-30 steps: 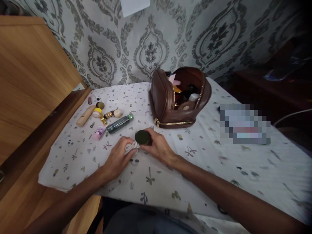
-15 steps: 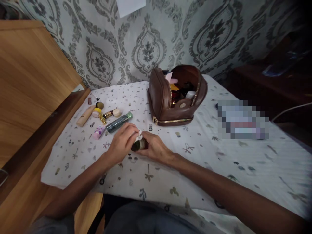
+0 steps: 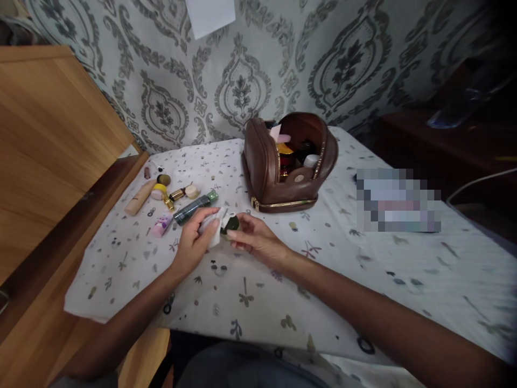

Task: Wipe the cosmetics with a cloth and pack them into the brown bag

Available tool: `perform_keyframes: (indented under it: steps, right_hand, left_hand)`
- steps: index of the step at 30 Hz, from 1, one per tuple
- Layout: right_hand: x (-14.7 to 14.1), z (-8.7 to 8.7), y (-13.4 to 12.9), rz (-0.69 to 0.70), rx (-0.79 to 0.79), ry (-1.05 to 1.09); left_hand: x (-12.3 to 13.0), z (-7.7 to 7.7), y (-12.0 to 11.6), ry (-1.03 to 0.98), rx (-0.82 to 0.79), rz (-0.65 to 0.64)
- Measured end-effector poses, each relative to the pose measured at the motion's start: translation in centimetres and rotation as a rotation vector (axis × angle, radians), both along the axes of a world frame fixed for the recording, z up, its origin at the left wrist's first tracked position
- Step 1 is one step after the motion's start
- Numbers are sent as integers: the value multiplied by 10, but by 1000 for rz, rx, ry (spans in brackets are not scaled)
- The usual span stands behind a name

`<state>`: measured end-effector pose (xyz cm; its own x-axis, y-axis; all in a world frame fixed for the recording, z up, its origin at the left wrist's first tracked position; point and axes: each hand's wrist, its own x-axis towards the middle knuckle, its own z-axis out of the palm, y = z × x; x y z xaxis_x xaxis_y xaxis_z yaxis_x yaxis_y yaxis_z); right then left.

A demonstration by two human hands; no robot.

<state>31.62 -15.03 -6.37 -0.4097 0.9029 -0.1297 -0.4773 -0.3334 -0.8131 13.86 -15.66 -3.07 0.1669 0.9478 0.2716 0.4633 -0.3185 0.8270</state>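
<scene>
My left hand (image 3: 196, 237) is closed around a crumpled white tissue (image 3: 214, 229), fingers and thumb on either side of it. A small dark green jar (image 3: 230, 224) is gripped by my right hand (image 3: 258, 238), and the tissue lies right against its left side. Just beyond my left hand rests a dark green bottle (image 3: 194, 209) with a lighter green cap. A pink and purple tube (image 3: 162, 224) lies to its left. The lower part of the jar is partly covered by my fingers.
An unzipped brown leather bag (image 3: 278, 188) stands at the back, with several cosmetics inside. Left of it lie a beige tube (image 3: 139, 198), a yellow-lidded jar (image 3: 159, 191) and gold pieces (image 3: 168, 202). A blurred-out flat object (image 3: 398, 202) is at right. Wooden furniture (image 3: 52, 140) borders the left.
My left hand has drawn back left from the jar with the tissue, which now shows more. My right hand has turned the jar slightly. The view has shifted a little.
</scene>
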Motion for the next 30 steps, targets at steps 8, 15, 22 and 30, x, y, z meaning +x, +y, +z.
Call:
perform_keyframes:
  steps: [8, 15, 22, 30]
  right_hand:
    - [5, -1, 3, 117, -95, 187]
    - [3, 2, 0, 164, 11, 115]
    - [5, 6, 1, 221, 12, 149]
    - [1, 4, 1, 67, 33, 146]
  left_hand:
    - [9, -4, 3, -85, 89, 31]
    - [15, -4, 0, -63, 117, -5]
    - [13, -4, 1, -137, 40, -19]
    - [9, -15, 4, -154, 0, 1]
